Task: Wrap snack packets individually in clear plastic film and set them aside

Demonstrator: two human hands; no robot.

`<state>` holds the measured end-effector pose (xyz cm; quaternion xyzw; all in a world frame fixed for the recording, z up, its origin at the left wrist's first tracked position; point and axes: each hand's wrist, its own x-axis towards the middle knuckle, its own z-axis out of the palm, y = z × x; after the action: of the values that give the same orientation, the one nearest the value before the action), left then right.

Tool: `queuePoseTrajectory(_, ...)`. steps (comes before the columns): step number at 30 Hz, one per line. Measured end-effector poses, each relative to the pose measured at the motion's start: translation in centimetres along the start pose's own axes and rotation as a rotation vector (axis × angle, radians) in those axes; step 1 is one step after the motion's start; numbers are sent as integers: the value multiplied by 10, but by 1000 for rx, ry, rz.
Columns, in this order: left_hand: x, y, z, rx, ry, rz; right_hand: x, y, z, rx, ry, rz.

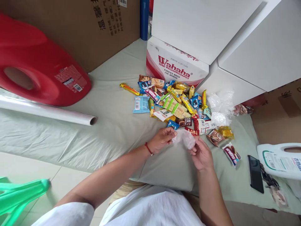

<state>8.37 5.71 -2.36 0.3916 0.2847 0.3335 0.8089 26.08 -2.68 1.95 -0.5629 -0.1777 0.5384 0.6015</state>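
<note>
Between my two hands a crumpled clear plastic bag (182, 137) is stretched in front of my chest. My left hand (162, 140), with a red cord on its wrist, pinches one end; my right hand (201, 153) pinches the other. Just beyond lies a heap of wrapped snacks (175, 108) in blue, yellow, red and brown packets. More crumpled clear plastic bags (221, 106) sit at the heap's right side. A purple and white snack packet (231, 154) and a brown packet (215, 138) lie apart, to the right of my right hand.
A white and red Wahaha carton (176, 64) stands behind the heap, beside white cabinets (202, 25). To the left are a red jug (44, 62) and a long film roll (47, 110). A phone (256, 174) and white bottle (279, 160) lie right. A green stool (21, 194) stands lower left.
</note>
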Motion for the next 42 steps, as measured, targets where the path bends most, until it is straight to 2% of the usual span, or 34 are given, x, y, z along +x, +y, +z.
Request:
queuePoseTrajectory(3,0,4,0,-85,42,16,7,0,-10,14,77,-50)
queuePoseTrajectory(6,0,4,2,-121,47,-36,11,10,-19,-121,125,-127)
queuePoseTrajectory(8,0,2,2,-107,59,-65,8,17,-25,-289,203,-280)
queuePoseTrajectory(10,1,1,3,-76,70,-70,0,19,-29,-454,291,-526)
queuePoseTrajectory(11,2,0,2,-63,74,-67,-6,18,-29,-527,295,-651)
queuePoseTrajectory(12,2,0,2,-56,78,-64,-12,16,-28,-602,256,-759)
queuePoseTrajectory(14,3,-1,2,-47,70,-67,-22,10,-22,-783,74,-905)
queuePoseTrajectory(17,2,-2,3,-36,36,-70,-26,6,-5,-1068,-223,-975)
queuePoseTrajectory(20,0,-3,3,-51,2,-43,-21,15,10,-1137,-363,-921)
queuePoseTrajectory(22,-1,-2,2,-99,-20,-40,-16,23,15,-1073,-369,-814)
queuePoseTrajectory(26,-2,2,-1,-196,-55,-44,-12,37,18,-804,-182,-522)
queuePoseTrajectory(29,-3,1,-1,-150,-59,-36,-12,42,18,-578,-71,-371)
queuePoseTrajectory(35,0,-4,0,57,-98,-34,-14,42,20,-425,-106,-260)
queuePoseTrajectory(40,0,-3,-1,10,-87,-64,-13,36,19,-270,-45,-162)
queuePoseTrajectory(42,0,-2,-2,-40,-76,-62,-12,32,16,-218,-10,-169)
